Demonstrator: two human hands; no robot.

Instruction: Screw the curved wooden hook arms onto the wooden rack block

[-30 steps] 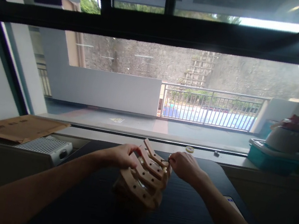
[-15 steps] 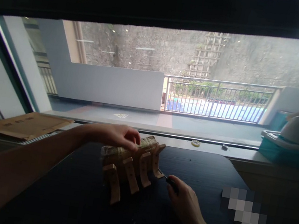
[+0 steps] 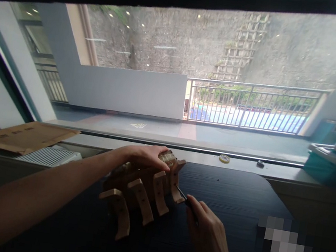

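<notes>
A brown block wrapped in clear tape (image 3: pixel 167 157) lies on the dark table, with several curved wooden pieces (image 3: pixel 161 196) along its near side. Small dark holes show in these pieces. My left hand (image 3: pixel 150 156) is closed over the block's top near its right end, the thumb on the near side. In my right hand (image 3: pixel 208 223) is a screwdriver (image 3: pixel 183 196), held by its dark handle. Its thin shaft points up and left, and the tip meets the rightmost curved wooden piece (image 3: pixel 175 182). Whether a screw sits there is too small to tell.
The dark table (image 3: pixel 228 192) ends at a window sill (image 3: pixel 195 158). On the sill are a tape roll (image 3: pixel 224 158) and a small dark object (image 3: pixel 260 163). A brown envelope (image 3: pixel 24 136) lies left, a teal box (image 3: pixel 322 165) stands right.
My left hand has moved right along the block and closed over it. The block has turned slightly. The screwdriver tip has moved a little up and left on the rightmost wooden piece.
</notes>
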